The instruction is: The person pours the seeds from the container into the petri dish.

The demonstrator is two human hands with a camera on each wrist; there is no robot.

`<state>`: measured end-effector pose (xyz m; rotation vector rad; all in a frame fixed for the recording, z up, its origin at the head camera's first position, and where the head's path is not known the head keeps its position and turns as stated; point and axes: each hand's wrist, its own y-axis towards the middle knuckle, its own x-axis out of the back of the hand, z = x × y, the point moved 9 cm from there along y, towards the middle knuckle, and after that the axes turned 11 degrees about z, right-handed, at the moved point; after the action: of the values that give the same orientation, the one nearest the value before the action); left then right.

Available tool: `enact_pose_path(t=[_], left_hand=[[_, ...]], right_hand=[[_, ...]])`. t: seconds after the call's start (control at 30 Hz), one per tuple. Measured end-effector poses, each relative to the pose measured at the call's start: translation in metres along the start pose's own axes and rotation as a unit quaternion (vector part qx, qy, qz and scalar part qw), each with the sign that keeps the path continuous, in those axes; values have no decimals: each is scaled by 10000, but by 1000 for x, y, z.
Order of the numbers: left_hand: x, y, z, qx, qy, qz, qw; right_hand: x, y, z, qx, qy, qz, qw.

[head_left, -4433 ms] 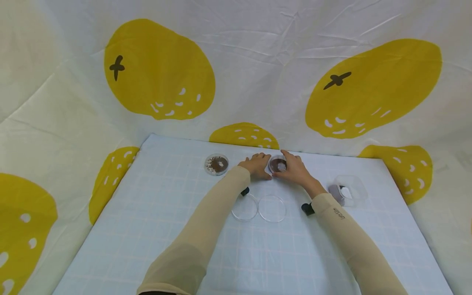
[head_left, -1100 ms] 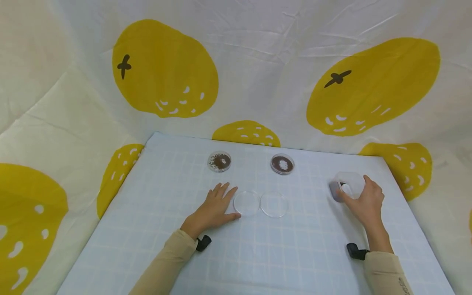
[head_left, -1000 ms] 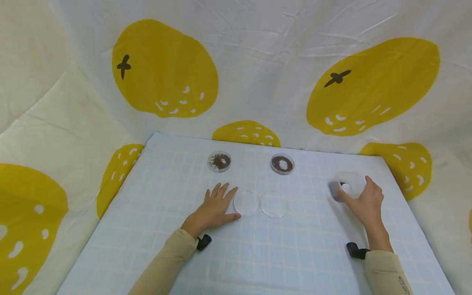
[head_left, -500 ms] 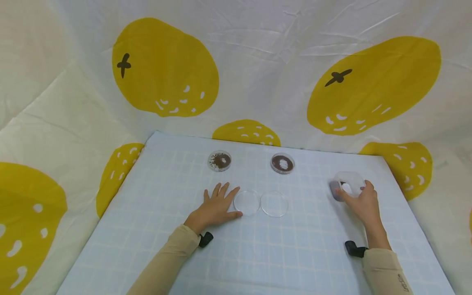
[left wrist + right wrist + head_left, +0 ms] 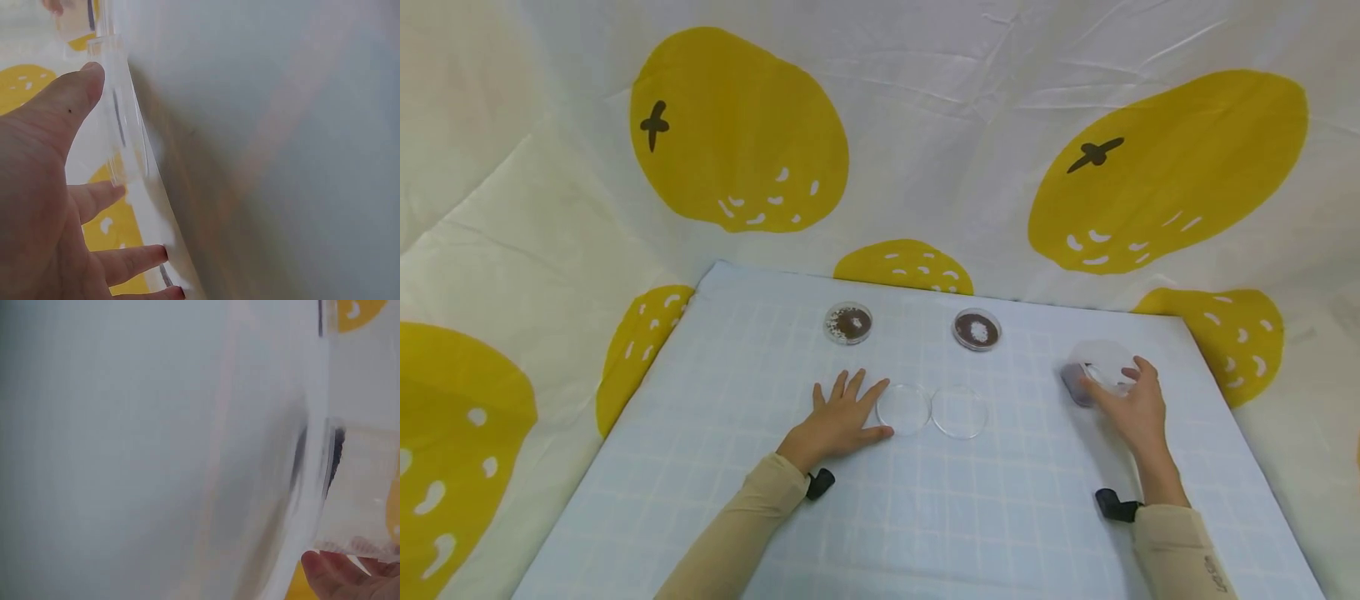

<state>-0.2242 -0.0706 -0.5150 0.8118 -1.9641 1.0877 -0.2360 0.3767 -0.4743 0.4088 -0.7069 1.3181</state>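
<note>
My right hand [image 5: 1129,412] holds a clear plastic container [image 5: 1099,352] near the table's right side, thumb on its near left and fingers on its right. A dark layer [image 5: 335,455] lies along the container's bottom in the right wrist view. My left hand [image 5: 831,427] rests with spread fingers around the left side of an upright-walled clear petri dish [image 5: 128,134], thumb and index finger at its rim. Touching that dish on its right is a second clear petri dish [image 5: 960,437]; both look bare inside.
Two petri dishes with brown material and white bits stand toward the back: a left dish [image 5: 849,342] with scattered white bits and a right dish [image 5: 977,349] with a white patch. Behind the checked tabletop [image 5: 925,517] rises a white cloth [image 5: 940,150] printed with yellow fruit.
Both hands have left the back right brown dish. The left came to the clear dish, the right to the container. Over the last half second the container shifted slightly left with the right hand.
</note>
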Motion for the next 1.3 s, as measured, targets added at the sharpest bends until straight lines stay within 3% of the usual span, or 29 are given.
enact_pose_path(t=[0.4, 0.73, 0.9, 1.3], left_hand=[[0, 1, 0, 54, -24, 66, 10000], [0, 1, 0, 98, -14, 63, 9999], [0, 2, 0, 102, -26, 47, 9999], [1, 2, 0, 90, 25, 8, 10000]], right_hand=[[-27, -2, 32, 728, 417, 379, 9958], [-46, -5, 55, 1238, 1021, 671, 9848], [-54, -5, 68, 1511, 970, 726, 9811], [-77, -14, 105, 2486, 128, 571, 9668]])
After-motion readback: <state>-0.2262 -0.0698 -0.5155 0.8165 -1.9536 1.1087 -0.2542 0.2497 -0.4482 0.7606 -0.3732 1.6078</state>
